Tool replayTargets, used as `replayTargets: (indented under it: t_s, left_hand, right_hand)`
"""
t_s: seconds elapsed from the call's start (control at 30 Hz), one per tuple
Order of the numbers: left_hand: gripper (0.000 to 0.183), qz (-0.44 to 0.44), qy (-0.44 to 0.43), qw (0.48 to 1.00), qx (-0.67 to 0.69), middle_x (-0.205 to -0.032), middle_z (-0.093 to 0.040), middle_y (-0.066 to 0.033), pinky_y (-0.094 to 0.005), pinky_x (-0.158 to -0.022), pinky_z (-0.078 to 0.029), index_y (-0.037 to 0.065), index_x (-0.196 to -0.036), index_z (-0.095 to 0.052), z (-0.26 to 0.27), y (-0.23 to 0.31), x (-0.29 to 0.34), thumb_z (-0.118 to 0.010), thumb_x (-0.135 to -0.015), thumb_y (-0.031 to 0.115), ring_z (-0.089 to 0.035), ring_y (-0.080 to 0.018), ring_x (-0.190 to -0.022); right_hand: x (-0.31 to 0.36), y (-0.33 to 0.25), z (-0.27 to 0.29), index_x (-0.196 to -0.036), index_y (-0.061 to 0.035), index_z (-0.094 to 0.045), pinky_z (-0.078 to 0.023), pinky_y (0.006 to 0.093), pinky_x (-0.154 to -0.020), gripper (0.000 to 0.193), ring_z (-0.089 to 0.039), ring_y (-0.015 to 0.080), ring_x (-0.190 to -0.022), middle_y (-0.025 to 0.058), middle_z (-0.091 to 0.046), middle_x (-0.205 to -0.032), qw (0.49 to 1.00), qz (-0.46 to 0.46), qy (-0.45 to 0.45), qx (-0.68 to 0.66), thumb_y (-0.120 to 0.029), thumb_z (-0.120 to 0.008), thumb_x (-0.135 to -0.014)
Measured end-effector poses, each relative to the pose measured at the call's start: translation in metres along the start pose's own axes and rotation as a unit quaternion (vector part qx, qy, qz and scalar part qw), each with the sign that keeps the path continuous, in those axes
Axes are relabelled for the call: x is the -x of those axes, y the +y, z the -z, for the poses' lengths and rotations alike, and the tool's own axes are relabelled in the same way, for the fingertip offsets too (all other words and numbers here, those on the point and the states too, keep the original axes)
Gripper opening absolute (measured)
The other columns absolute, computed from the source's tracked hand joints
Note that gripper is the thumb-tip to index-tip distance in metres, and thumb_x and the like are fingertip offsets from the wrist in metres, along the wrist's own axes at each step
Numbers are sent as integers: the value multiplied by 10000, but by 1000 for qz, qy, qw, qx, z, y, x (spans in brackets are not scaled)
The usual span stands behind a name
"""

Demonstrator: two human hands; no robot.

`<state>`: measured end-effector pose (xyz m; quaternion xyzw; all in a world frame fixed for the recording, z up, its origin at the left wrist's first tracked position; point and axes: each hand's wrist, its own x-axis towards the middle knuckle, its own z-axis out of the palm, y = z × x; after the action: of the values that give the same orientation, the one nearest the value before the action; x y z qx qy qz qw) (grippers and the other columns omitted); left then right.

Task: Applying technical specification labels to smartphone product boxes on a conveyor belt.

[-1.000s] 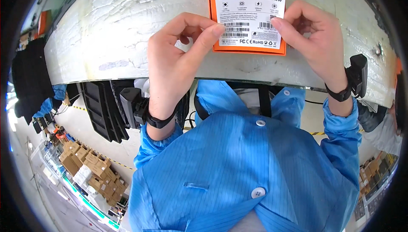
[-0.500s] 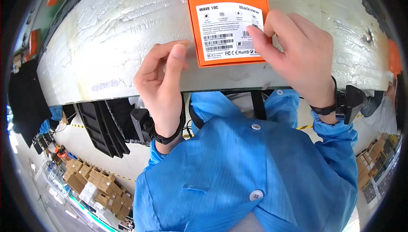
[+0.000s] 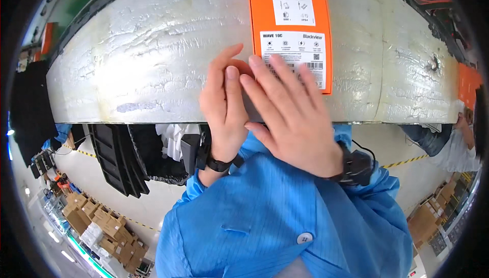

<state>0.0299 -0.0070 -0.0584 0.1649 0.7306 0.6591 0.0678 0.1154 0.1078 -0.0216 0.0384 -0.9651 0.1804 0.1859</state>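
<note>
An orange carton [image 3: 291,28] with white printed labels lies on the pale worktop, its near end toward me. Over the carton's near label my right hand [image 3: 295,110] is stretched out flat with fingers apart, hiding part of the label; whether it touches the carton I cannot tell. Beside it, at the carton's near left corner, my left hand [image 3: 224,99] has its index finger raised and the thumb close by, with the other fingers partly curled. Nothing shows in either hand. The right fingertips partly overlap the left hand's fingers.
The worktop [image 3: 168,59] has a wrinkled clear covering and a straight near edge. Below left stand black trays [image 3: 114,155] beside a black-lined bin [image 3: 153,161]. Cardboard boxes [image 3: 107,222] are piled on the floor at left. At far right a person's hand [image 3: 463,125] shows.
My right hand has moved left from the carton's right side, its fingers straightening. My left hand has come nearer to it. The view has shifted, showing more of the carton.
</note>
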Motion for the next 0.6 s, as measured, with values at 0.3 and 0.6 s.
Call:
replayTargets:
  t_s: [0.3, 0.6]
  left_hand:
    - [457, -70, -38, 997, 1, -943, -598, -91, -296, -739, -436, -51, -1204, -635, 10, -12, 2, -336, -1045, 258, -542, -160, -820]
    - [420, -189, -78, 975, -87, -1160, -673, -156, -349, -918, -456, -1, -1136, -684, 0, -7, -6, -375, -1030, 262, -629, -294, -1015]
  right_hand:
    - [1, 17, 2, -1443, -50, -416, -242, 470, -1154, 728, -365, 262, -1398, 111, -386, -1513, 995, -94, -24, 35, -487, -581, -884]
    - [25, 79, 32, -1394, 3, -446, -334, 528, -1073, 643, -434, 388, -1301, 204, -414, -1458, 973, -189, 41, 125, -416, -580, -925]
